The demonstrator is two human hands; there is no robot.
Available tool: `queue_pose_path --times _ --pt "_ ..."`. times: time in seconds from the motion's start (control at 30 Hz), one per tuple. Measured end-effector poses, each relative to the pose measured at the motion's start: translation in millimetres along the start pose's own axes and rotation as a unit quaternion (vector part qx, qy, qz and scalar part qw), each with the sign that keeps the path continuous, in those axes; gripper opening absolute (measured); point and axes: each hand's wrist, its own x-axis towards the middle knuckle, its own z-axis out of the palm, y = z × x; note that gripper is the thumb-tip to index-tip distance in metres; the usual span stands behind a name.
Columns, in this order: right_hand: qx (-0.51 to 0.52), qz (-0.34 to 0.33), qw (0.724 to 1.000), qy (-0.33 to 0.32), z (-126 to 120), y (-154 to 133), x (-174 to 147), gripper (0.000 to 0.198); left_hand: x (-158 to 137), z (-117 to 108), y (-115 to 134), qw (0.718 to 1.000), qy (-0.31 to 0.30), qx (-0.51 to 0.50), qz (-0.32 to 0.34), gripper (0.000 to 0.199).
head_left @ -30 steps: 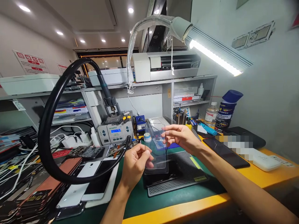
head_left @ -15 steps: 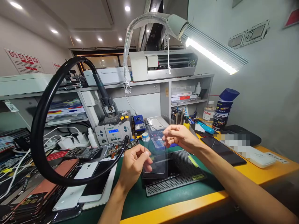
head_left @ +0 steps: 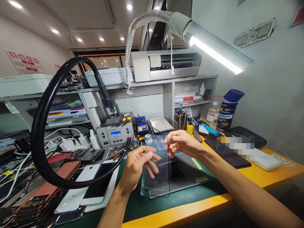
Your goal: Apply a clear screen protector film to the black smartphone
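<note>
A clear phone screen protector [head_left: 159,182] with a thin dark rim is held tilted in front of me, with what looks like a second clear layer at its lower left. My left hand [head_left: 136,164] is at its left edge, thumb and forefinger in front and other fingers showing through the pane. My right hand [head_left: 181,142] pinches the upper right edge between thumb and forefinger. Beneath, a black-screened phone [head_left: 177,171] lies on a perforated grey mat [head_left: 193,169], partly hidden by the pane.
A thick black hose [head_left: 39,152] loops at left beside a grey rework station [head_left: 116,136], white phones [head_left: 97,190] and stacked phone parts. Right stand a spray can [head_left: 226,115], a clear bottle [head_left: 212,114] and a dark phone [head_left: 226,152]. A lit lamp [head_left: 216,52] hangs overhead.
The screen protector has come lower and nearer to me, and its bottom edge now overhangs the mat's front. My left fingers have spread further across it; the right hand has lowered slightly.
</note>
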Motion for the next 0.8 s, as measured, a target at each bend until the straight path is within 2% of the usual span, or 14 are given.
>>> queue_pose_path --times 0.27,0.5,0.7,0.8 --pt "0.013 0.022 0.999 -0.045 -2.4 -1.6 -2.2 0.014 -0.4 -3.0 -0.2 1.0 -0.005 -0.018 -0.007 0.024" --pt "0.029 0.036 0.997 -0.055 -4.1 -1.3 -2.6 0.015 -0.6 -2.0 0.6 1.0 -0.002 -0.015 -0.011 0.025" --pt "0.021 0.031 0.999 -0.027 -1.0 -2.1 -2.2 0.017 0.4 -1.5 0.0 1.0 0.017 -0.005 -0.011 0.029" --pt "-0.008 -0.005 1.0 0.015 2.8 -1.0 -1.7 0.029 1.2 -1.9 -0.8 0.999 0.031 0.001 -0.007 0.03"
